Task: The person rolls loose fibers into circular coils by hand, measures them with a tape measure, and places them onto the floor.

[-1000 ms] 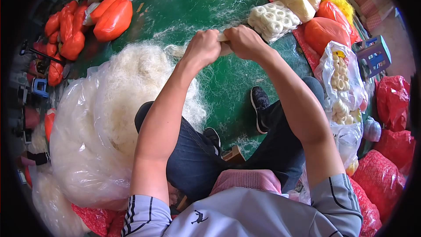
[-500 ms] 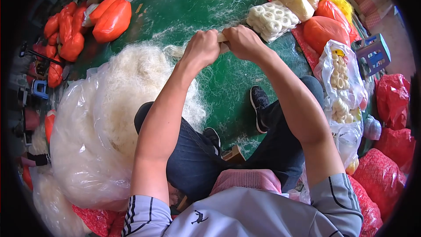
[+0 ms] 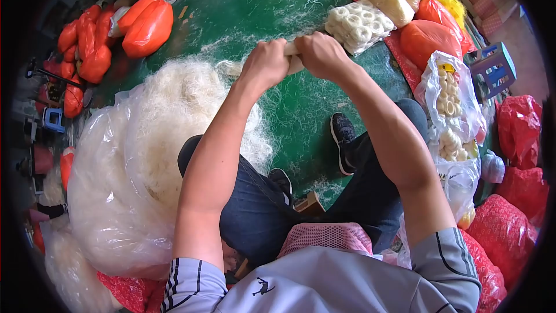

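1. A pale fibre band [image 3: 291, 50] is held between the left hand [image 3: 265, 64] and the right hand [image 3: 321, 55], above the green floor [image 3: 301, 104].
2. The fingers of both hands are curled tightly around it — the fists are set close together, with a short stretch exposed between them.
3. Beside the left leg [image 3: 255, 208], a heap of loose fibre [image 3: 182, 101] is partly wrapped in clear plastic [image 3: 98, 191].
4. Pale rings [image 3: 359, 26] are packed together just beyond the right hand.
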Demonstrator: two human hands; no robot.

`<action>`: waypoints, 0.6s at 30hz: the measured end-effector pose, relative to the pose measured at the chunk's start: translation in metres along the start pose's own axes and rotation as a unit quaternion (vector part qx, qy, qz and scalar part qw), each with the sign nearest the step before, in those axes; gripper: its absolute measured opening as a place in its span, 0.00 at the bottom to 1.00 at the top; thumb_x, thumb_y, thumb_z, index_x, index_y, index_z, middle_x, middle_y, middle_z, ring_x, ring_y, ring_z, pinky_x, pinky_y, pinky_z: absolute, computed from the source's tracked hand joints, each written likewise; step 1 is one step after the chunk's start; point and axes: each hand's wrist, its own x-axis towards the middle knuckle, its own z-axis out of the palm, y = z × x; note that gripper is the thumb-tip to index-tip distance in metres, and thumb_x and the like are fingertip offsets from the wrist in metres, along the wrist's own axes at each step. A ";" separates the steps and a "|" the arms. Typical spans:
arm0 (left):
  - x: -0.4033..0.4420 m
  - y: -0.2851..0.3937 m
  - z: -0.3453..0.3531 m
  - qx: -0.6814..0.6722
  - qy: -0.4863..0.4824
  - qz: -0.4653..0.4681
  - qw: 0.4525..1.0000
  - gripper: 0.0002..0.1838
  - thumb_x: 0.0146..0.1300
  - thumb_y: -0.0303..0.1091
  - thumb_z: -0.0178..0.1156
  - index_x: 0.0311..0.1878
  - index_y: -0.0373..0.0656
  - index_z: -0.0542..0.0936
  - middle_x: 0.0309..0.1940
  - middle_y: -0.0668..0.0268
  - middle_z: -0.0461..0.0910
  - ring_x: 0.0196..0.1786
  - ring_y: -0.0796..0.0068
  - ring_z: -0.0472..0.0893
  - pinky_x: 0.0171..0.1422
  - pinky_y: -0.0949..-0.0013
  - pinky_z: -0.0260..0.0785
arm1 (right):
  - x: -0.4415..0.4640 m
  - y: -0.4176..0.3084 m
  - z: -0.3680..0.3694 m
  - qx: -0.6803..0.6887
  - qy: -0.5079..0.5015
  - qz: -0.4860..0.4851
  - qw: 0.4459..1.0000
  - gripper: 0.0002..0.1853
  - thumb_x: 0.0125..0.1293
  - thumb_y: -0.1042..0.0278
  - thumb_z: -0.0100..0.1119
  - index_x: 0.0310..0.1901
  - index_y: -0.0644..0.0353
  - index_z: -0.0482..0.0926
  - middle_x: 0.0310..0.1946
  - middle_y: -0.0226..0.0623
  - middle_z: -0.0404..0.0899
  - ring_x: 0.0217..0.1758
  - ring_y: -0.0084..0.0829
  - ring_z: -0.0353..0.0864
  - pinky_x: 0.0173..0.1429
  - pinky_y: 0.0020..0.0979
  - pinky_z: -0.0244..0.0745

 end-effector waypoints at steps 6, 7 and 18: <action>-0.004 0.002 0.005 0.073 0.049 0.043 0.995 0.12 0.67 0.32 0.55 0.47 0.38 0.82 0.38 0.40 0.86 0.46 0.34 0.85 0.53 0.42 0.77 | -0.001 -0.021 0.004 -0.087 0.055 0.006 0.995 0.05 0.62 0.70 0.62 0.31 0.59 0.84 0.29 0.45 0.88 0.35 0.45 0.91 0.40 0.46 0.82; -0.002 0.002 0.004 0.044 0.041 0.022 0.998 0.12 0.67 0.33 0.54 0.47 0.37 0.82 0.39 0.39 0.85 0.47 0.34 0.85 0.53 0.42 0.77 | 0.000 -0.014 0.007 -0.048 0.059 0.006 0.997 0.05 0.63 0.69 0.61 0.31 0.59 0.84 0.29 0.46 0.87 0.36 0.47 0.90 0.41 0.47 0.82; -0.008 0.010 0.000 0.091 0.034 0.027 0.995 0.14 0.68 0.34 0.51 0.47 0.38 0.83 0.39 0.39 0.85 0.47 0.36 0.85 0.53 0.42 0.77 | -0.002 -0.019 -0.003 -0.095 0.045 -0.013 0.994 0.06 0.63 0.68 0.60 0.33 0.59 0.82 0.26 0.49 0.85 0.34 0.50 0.89 0.40 0.49 0.81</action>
